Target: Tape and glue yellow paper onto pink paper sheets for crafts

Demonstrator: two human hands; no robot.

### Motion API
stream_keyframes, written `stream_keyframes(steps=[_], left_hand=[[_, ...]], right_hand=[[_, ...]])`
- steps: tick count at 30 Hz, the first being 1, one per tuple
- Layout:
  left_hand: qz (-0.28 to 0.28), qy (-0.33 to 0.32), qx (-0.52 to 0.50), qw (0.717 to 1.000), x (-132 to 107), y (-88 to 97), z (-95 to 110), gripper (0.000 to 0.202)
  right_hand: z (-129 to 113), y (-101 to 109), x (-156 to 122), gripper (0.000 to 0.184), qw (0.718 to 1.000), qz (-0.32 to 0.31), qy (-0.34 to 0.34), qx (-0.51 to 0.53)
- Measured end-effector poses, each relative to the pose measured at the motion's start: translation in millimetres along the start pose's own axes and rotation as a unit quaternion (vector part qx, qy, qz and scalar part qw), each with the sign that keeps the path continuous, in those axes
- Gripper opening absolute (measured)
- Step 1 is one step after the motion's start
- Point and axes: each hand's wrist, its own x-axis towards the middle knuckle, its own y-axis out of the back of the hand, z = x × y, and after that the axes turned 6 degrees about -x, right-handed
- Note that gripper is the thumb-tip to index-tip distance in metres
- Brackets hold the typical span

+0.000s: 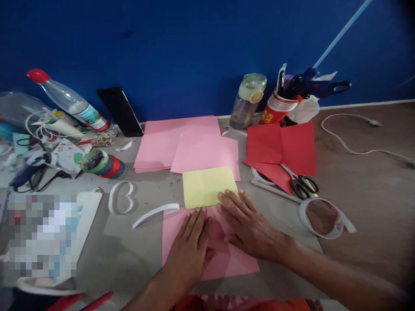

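A pink paper sheet (231,261) lies flat on the grey table (129,250) right in front of me. My left hand (191,248) rests palm down on it, fingers stretched out and together. My right hand (248,226) lies flat beside it, fingers spread, fingertips reaching the lower edge of a yellow paper sheet (205,185) that lies just beyond the pink one. Neither hand holds anything.
Behind lie a stack of pink sheets (181,142) and red sheets (282,147) with scissors (303,183). A tape roll (320,218) sits right, white paper strips (155,211) and coloured tape rolls (103,164) left. A bottle (248,99), a cup of tools (279,106) and a phone (119,110) stand by the blue wall.
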Motion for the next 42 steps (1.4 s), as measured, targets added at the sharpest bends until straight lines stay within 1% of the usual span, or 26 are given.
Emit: stream_keyframes(steps=[3, 6, 9, 12, 15, 20, 24, 29, 35, 42], left_hand=[[0.003, 0.005, -0.005, 1.000, -0.8, -0.6, 0.0, 0.054], [0.000, 0.008, -0.009, 1.000, -1.3, -1.5, -0.3, 0.056], [-0.012, 0.012, -0.012, 1.000, -1.1, -1.3, -0.7, 0.061], [-0.022, 0.013, -0.007, 1.000, 0.0, 0.2, -0.8, 0.059], [-0.027, 0.009, -0.003, 1.000, 1.4, 1.9, -0.8, 0.059], [-0.030, 0.013, -0.012, 0.999, 1.8, 2.9, -0.7, 0.059], [-0.032, 0.013, -0.019, 0.999, 1.4, 2.2, -1.5, 0.059], [-0.038, 0.015, -0.023, 0.999, 2.5, 2.8, -2.6, 0.062], [-0.038, 0.007, -0.027, 0.999, 3.4, 5.7, -2.8, 0.066], [-0.034, 0.004, -0.017, 0.999, 3.9, 5.1, -3.4, 0.064]], right_hand=[[-3.3, 3.4, -1.3, 0.045, 0.998, 0.046, 0.037, 0.007], [-6.9, 3.1, -1.9, 0.044, 0.995, 0.059, 0.070, 0.025], [-8.7, -0.8, -1.4, 0.049, 0.996, 0.034, 0.074, 0.031], [-8.8, -3.6, -0.6, 0.056, 0.997, 0.002, 0.066, 0.036], [-8.5, -3.2, 0.2, 0.061, 0.997, -0.025, 0.058, 0.042], [-7.9, 0.0, 1.5, 0.064, 0.996, -0.055, 0.058, 0.048], [-7.2, 0.2, 1.6, 0.063, 0.996, -0.051, 0.062, 0.040], [-6.1, -2.0, 0.1, 0.053, 0.997, -0.006, 0.068, 0.040], [-6.2, -1.0, 1.7, 0.061, 0.997, -0.040, 0.050, 0.044], [-5.5, 0.3, 1.3, 0.059, 0.996, -0.050, 0.047, 0.053]])
